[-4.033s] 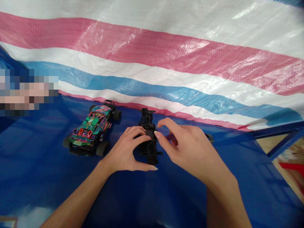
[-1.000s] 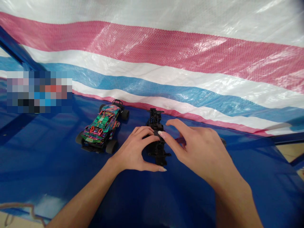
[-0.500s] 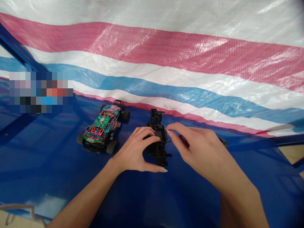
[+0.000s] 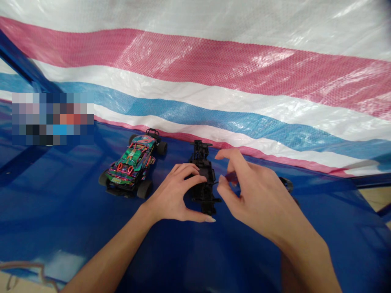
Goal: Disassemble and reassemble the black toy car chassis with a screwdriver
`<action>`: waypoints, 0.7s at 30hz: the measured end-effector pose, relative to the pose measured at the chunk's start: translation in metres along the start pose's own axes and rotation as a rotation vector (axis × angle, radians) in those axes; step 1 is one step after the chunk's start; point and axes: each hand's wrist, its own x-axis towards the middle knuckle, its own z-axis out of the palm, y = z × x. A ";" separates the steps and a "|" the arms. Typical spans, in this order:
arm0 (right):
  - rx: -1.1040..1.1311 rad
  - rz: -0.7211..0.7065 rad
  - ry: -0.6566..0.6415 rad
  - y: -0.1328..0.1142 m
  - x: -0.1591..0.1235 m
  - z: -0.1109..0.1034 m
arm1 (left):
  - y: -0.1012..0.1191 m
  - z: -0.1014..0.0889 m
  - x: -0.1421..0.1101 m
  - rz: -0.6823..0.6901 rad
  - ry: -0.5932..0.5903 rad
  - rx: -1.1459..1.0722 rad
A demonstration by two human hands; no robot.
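A black toy car chassis lies lengthwise on the blue table, its inner tray facing up. My left hand curls around its left side, fingertips on the middle of the frame and thumb by the near end. To the right of the chassis, my right hand has its index finger and thumb apart. Dark shapes show behind those two fingers, but I cannot make out what they are. Left of my left hand stands a toy car with a green and multicoloured body and black wheels.
A dark, partly hidden object lies beyond my right wrist. Striped plastic sheeting hangs along the far edge of the blue table. A pixelated patch covers the left, and a cord runs at the lower left corner.
My right index finger and thumb have spread from close together, and that hand has shifted slightly right. My left hand, the chassis and the car look unchanged.
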 end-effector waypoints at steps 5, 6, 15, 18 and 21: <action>-0.046 0.028 -0.016 0.002 -0.001 0.000 | -0.001 0.001 -0.001 0.006 0.008 0.003; -0.001 0.024 -0.014 0.002 -0.001 0.000 | -0.001 0.001 -0.001 0.008 0.009 0.003; -0.007 0.031 -0.023 0.002 0.000 0.001 | 0.000 0.000 0.000 0.016 0.010 0.000; 0.052 0.011 0.006 0.003 0.000 0.000 | 0.000 0.000 0.001 0.023 0.014 0.001; -0.011 0.013 0.011 0.004 0.000 0.001 | 0.000 0.000 0.001 0.026 0.015 -0.003</action>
